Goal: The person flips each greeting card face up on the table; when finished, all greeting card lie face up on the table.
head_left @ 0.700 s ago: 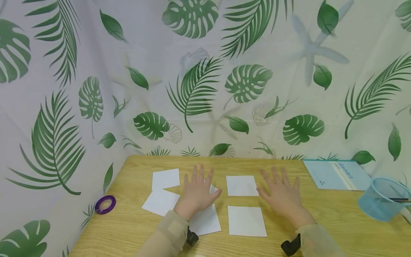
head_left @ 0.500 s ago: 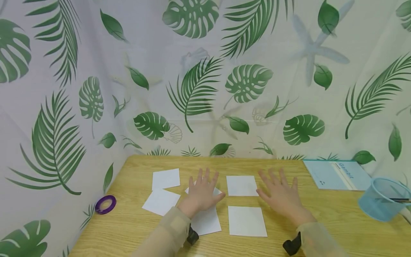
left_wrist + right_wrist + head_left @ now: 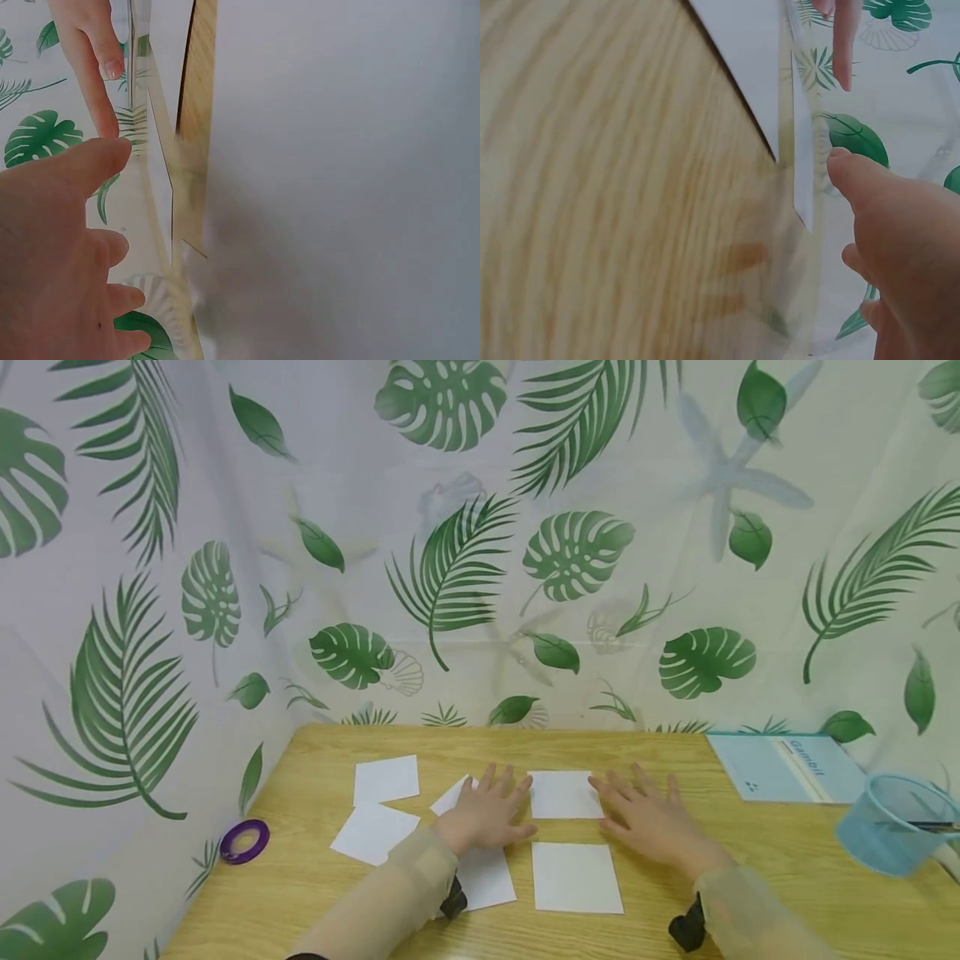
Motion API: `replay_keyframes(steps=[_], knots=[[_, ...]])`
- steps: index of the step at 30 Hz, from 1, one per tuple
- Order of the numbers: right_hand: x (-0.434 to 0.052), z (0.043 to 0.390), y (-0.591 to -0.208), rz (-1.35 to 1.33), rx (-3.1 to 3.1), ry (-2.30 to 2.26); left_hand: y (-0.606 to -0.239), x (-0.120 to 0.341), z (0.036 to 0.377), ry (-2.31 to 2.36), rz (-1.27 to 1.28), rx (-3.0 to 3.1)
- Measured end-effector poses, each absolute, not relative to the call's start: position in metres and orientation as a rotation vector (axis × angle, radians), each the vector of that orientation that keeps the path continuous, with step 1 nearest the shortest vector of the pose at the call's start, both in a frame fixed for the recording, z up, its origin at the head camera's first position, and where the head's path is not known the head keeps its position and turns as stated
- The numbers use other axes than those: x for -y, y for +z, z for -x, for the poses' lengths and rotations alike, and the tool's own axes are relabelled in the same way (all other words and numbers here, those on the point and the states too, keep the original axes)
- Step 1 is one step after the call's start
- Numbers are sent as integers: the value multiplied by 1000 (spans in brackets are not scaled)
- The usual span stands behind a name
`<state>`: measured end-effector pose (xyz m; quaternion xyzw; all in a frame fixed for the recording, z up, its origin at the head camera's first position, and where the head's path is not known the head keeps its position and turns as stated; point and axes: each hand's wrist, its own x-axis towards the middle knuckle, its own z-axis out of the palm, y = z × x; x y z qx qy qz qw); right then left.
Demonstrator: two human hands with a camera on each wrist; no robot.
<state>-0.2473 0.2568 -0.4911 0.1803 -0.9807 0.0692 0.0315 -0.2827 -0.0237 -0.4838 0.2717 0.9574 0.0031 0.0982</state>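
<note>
Paper squares lie spread on the wooden table [image 3: 750,868]. From the head view, the left hand [image 3: 487,814] rests flat, fingers straight, on a tilted paper square [image 3: 453,793], holding nothing; the right hand [image 3: 648,822] lies flat too, its fingertips at the edge of the far square [image 3: 564,793], with a near square [image 3: 576,877] just below. A purple tape roll [image 3: 244,841] sits far left (a blue mesh basket [image 3: 885,827] and a notebook [image 3: 783,767] far right).

Left wrist view: the left hand [image 3: 60,255] shows loose fingers above white paper [image 3: 337,180].

Right wrist view: the right hand [image 3: 900,240] seems to hover just off a sheet's corner [image 3: 742,52], though it is blurred.
</note>
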Motion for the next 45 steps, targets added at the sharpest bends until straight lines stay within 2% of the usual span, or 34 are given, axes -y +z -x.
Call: replay_keyframes(steps=[25,45], knots=[[-260,257,-499,-702,3071,313,-489,4,289,-131,-902,-2801],[-261,262,-506,-865,2978,173,-491,1,293,-223,-968,-2820]])
